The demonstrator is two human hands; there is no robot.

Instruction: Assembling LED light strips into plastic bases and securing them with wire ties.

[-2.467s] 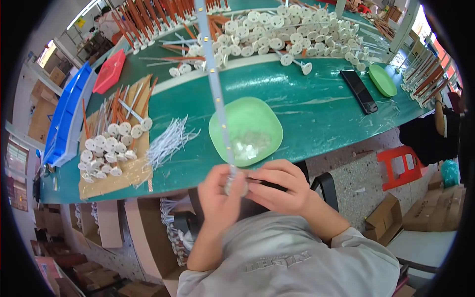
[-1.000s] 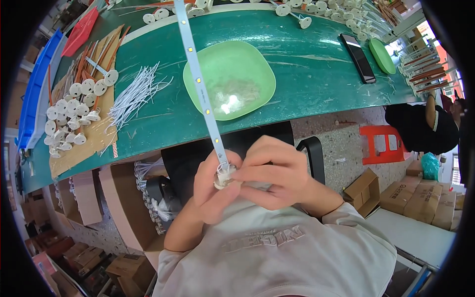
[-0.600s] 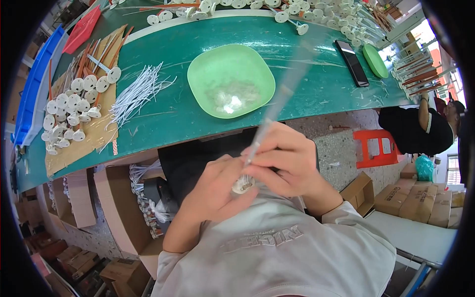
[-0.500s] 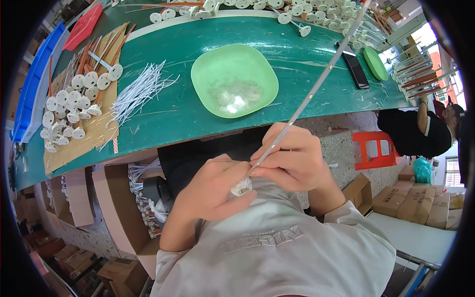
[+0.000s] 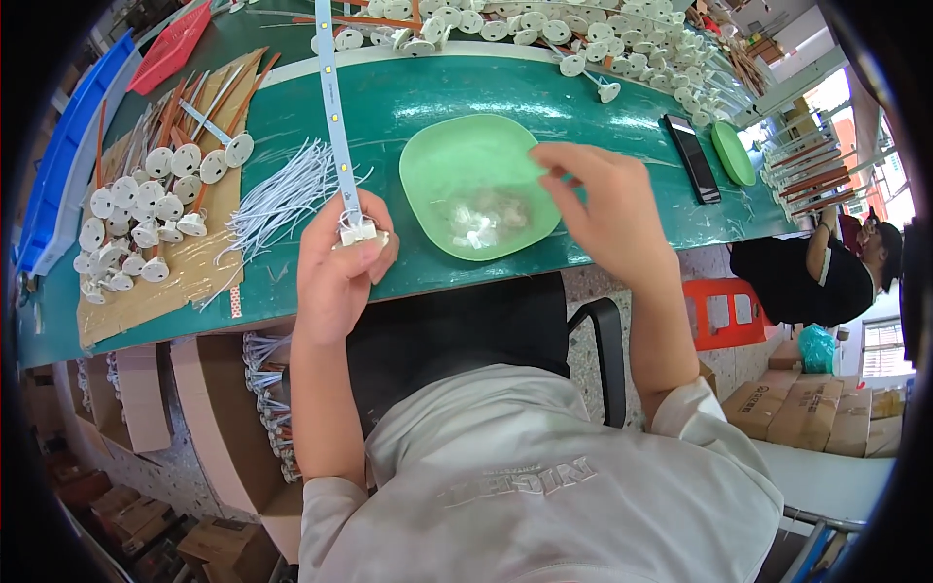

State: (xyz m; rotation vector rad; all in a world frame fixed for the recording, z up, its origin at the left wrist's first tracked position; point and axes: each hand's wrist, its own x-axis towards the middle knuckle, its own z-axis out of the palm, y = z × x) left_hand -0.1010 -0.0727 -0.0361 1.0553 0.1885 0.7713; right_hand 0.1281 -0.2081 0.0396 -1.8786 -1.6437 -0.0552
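My left hand is closed on the white base of an LED strip. The narrow strip stands up from the grip toward the far side of the bench, dotted with small yellowish LEDs. My right hand hovers at the right rim of a light green bowl, with thumb and index finger apart and nothing visible between them. Small clear pieces lie in the bottom of the bowl. A bundle of thin white wires rests on the bench just left of my left hand.
White round-based pieces cover a cardboard sheet at left; more line the green bench's far edge. Blue and red trays stand far left. A phone and a small green bowl lie right. Someone sits beyond a red stool.
Both hands have moved up from my lap to the bench and apart. My right hand has let go of the strip and reached the bowl; my left swung the strip upright at left.
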